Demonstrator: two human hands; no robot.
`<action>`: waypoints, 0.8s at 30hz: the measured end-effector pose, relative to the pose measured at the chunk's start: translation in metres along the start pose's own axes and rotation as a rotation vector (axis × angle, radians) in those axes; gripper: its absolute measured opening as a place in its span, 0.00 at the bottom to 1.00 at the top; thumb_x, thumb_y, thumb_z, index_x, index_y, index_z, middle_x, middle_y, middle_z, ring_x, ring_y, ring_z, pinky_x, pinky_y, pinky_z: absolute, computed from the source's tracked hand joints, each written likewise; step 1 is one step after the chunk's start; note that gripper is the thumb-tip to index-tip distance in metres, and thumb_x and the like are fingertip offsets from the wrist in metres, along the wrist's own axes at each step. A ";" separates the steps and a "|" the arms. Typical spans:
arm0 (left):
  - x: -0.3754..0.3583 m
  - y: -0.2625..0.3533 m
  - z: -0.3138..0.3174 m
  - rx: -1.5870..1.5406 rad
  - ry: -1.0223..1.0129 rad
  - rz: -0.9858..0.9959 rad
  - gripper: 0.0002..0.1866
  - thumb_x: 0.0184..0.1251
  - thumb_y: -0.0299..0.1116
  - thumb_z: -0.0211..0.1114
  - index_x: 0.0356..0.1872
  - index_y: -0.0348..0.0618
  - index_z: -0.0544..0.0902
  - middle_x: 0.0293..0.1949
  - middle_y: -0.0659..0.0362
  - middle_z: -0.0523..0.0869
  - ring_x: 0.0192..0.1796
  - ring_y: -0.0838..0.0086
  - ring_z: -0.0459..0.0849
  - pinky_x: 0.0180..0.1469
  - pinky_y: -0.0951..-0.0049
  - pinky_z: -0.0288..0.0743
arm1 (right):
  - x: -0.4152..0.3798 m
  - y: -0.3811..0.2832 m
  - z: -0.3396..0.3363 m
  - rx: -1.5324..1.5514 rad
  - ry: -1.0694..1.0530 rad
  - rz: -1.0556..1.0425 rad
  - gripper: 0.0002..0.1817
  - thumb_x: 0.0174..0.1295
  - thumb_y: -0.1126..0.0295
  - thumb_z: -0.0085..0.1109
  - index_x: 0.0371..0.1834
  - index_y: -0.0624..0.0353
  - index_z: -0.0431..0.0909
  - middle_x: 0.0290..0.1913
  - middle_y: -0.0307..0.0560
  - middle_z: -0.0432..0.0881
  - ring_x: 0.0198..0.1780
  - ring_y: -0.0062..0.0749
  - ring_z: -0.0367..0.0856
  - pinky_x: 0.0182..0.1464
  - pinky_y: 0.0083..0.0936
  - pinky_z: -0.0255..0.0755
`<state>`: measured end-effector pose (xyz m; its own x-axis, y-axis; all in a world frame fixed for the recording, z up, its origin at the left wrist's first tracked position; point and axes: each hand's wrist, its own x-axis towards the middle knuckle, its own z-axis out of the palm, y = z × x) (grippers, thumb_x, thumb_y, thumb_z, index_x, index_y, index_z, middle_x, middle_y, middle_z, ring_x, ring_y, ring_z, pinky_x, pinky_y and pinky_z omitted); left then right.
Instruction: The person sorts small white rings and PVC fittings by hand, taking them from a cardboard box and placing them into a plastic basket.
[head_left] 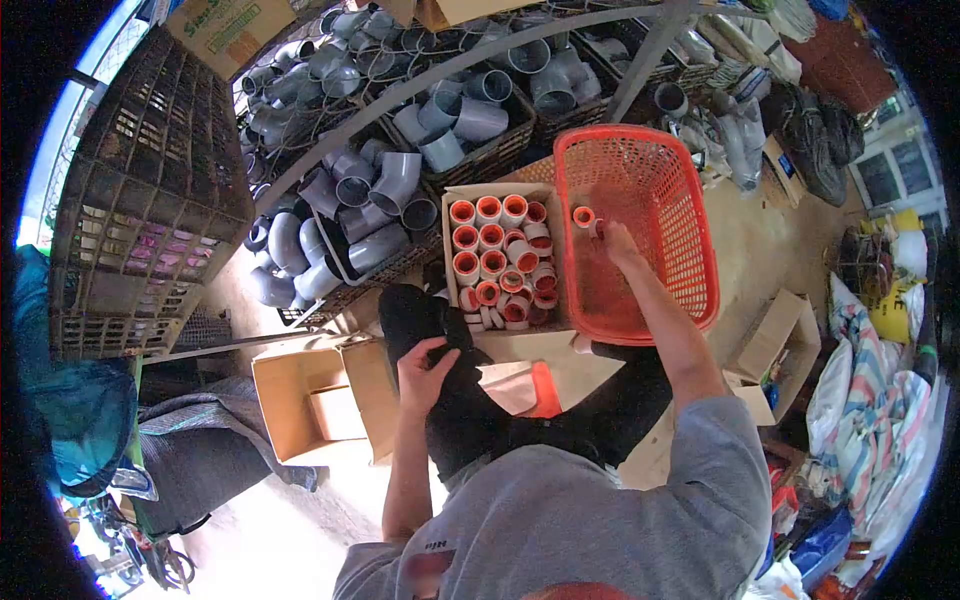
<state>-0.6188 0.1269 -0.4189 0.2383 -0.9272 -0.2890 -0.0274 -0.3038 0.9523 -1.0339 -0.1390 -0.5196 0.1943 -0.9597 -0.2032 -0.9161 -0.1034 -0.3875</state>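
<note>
The right hand (622, 245) was in the red basket (660, 190), fingertips at an orange-rimmed fitting (598, 229) — whether gripping, one could not tell. The left hand (427, 372), half-open, was near the knee (408, 312); a filled carton (530, 345) stood beside the basket.

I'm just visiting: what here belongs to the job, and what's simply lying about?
Likely in the job:
- white-and-orange fittings
- their box
- red basket
- right hand, reaching into the basket
- left hand, by the knee

Apparently lying about:
- grey pipe bends
- open carton
- striped sack
</note>
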 end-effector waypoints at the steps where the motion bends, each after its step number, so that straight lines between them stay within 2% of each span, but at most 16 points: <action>1: 0.000 0.009 0.002 0.005 -0.028 -0.020 0.15 0.63 0.23 0.77 0.50 0.31 0.86 0.41 0.60 0.89 0.41 0.81 0.84 0.44 0.79 0.79 | 0.011 -0.004 0.000 0.000 -0.001 -0.004 0.08 0.66 0.74 0.56 0.45 0.62 0.81 0.44 0.61 0.88 0.48 0.61 0.87 0.48 0.50 0.81; 3: -0.001 0.016 -0.001 0.050 -0.031 -0.035 0.15 0.63 0.21 0.76 0.50 0.31 0.86 0.42 0.59 0.89 0.41 0.80 0.84 0.44 0.78 0.79 | 0.029 -0.015 0.005 -0.112 -0.020 0.184 0.12 0.66 0.75 0.55 0.51 0.62 0.79 0.49 0.62 0.86 0.52 0.63 0.85 0.52 0.53 0.80; 4: -0.001 0.011 -0.003 0.022 -0.029 -0.026 0.15 0.63 0.21 0.76 0.50 0.31 0.86 0.42 0.58 0.89 0.42 0.79 0.84 0.45 0.78 0.80 | 0.033 -0.020 0.009 -0.111 -0.029 0.179 0.12 0.66 0.75 0.55 0.51 0.62 0.79 0.49 0.62 0.86 0.52 0.63 0.85 0.52 0.53 0.80; 6: -0.002 0.007 -0.006 -0.004 -0.020 -0.020 0.14 0.63 0.20 0.76 0.49 0.31 0.86 0.42 0.58 0.89 0.42 0.79 0.85 0.46 0.78 0.80 | 0.040 -0.034 0.017 0.110 0.289 0.259 0.15 0.64 0.77 0.55 0.54 0.61 0.78 0.56 0.62 0.84 0.58 0.62 0.83 0.57 0.54 0.78; 7: -0.002 0.009 -0.006 -0.016 -0.033 -0.031 0.14 0.63 0.20 0.76 0.49 0.31 0.86 0.42 0.58 0.89 0.42 0.79 0.85 0.46 0.77 0.81 | 0.039 -0.048 0.013 0.113 0.282 0.253 0.15 0.64 0.77 0.55 0.54 0.61 0.78 0.56 0.62 0.84 0.58 0.62 0.83 0.57 0.54 0.78; 9: 0.001 0.005 -0.007 -0.030 -0.035 -0.040 0.14 0.63 0.20 0.76 0.49 0.31 0.86 0.42 0.58 0.89 0.42 0.79 0.85 0.46 0.77 0.81 | 0.037 -0.078 -0.006 0.281 0.590 -0.086 0.18 0.63 0.79 0.55 0.56 0.60 0.79 0.60 0.61 0.81 0.59 0.58 0.83 0.56 0.54 0.78; 11: 0.003 -0.010 -0.005 -0.078 -0.051 0.008 0.14 0.63 0.20 0.75 0.49 0.31 0.86 0.41 0.59 0.89 0.42 0.80 0.85 0.46 0.77 0.82 | 0.036 -0.104 -0.029 0.258 0.586 -0.160 0.18 0.62 0.80 0.55 0.56 0.59 0.79 0.58 0.60 0.82 0.58 0.57 0.83 0.56 0.51 0.77; 13: 0.000 0.001 -0.003 -0.060 -0.058 -0.009 0.14 0.63 0.21 0.76 0.49 0.32 0.86 0.41 0.60 0.89 0.41 0.81 0.84 0.45 0.78 0.81 | 0.025 -0.124 -0.044 0.247 0.582 -0.213 0.18 0.62 0.81 0.55 0.55 0.59 0.79 0.56 0.58 0.83 0.57 0.55 0.83 0.56 0.49 0.77; 15: 0.002 0.006 -0.003 -0.043 -0.065 -0.012 0.14 0.63 0.21 0.76 0.50 0.32 0.86 0.40 0.60 0.89 0.40 0.81 0.84 0.44 0.79 0.81 | 0.020 -0.143 -0.059 0.114 0.639 -0.406 0.17 0.62 0.78 0.57 0.53 0.56 0.82 0.52 0.55 0.84 0.55 0.52 0.82 0.56 0.42 0.76; 16: 0.002 0.004 -0.003 -0.034 -0.060 -0.030 0.14 0.63 0.22 0.76 0.49 0.33 0.86 0.39 0.61 0.89 0.39 0.83 0.83 0.43 0.79 0.79 | 0.018 -0.158 -0.060 0.122 0.642 -0.406 0.17 0.62 0.78 0.57 0.53 0.56 0.82 0.52 0.55 0.84 0.55 0.52 0.82 0.56 0.42 0.76; 18: 0.004 -0.002 -0.002 -0.022 -0.059 -0.044 0.14 0.63 0.22 0.76 0.49 0.33 0.86 0.39 0.61 0.89 0.38 0.84 0.82 0.41 0.80 0.78 | 0.016 -0.188 -0.058 -0.026 0.123 -0.254 0.13 0.62 0.74 0.58 0.50 0.53 0.85 0.49 0.51 0.85 0.56 0.49 0.81 0.58 0.42 0.73; 19: 0.006 -0.005 -0.001 -0.017 -0.052 -0.005 0.14 0.63 0.22 0.76 0.49 0.33 0.86 0.38 0.62 0.88 0.37 0.84 0.82 0.40 0.81 0.77 | 0.022 -0.191 -0.046 -0.023 0.126 -0.251 0.13 0.62 0.74 0.58 0.50 0.53 0.85 0.49 0.51 0.85 0.56 0.49 0.81 0.58 0.42 0.73; 21: 0.005 -0.007 0.002 -0.007 -0.055 0.037 0.14 0.63 0.23 0.77 0.49 0.33 0.87 0.37 0.63 0.88 0.36 0.85 0.81 0.38 0.82 0.76 | 0.045 -0.183 -0.006 -0.491 0.126 -0.369 0.12 0.62 0.68 0.60 0.47 0.53 0.87 0.50 0.51 0.86 0.57 0.47 0.82 0.59 0.46 0.73; 24: 0.004 -0.007 0.004 -0.008 -0.056 0.045 0.14 0.63 0.23 0.76 0.49 0.33 0.87 0.38 0.63 0.88 0.38 0.85 0.81 0.40 0.80 0.77 | 0.061 -0.182 0.012 -0.440 0.096 -0.261 0.11 0.61 0.67 0.62 0.44 0.55 0.88 0.51 0.51 0.86 0.58 0.44 0.83 0.60 0.50 0.71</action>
<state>-0.6215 0.1246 -0.4272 0.1823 -0.9508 -0.2505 -0.0288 -0.2598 0.9652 -0.8514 -0.1750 -0.4726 0.4214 -0.9049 -0.0590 -0.9064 -0.4224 0.0044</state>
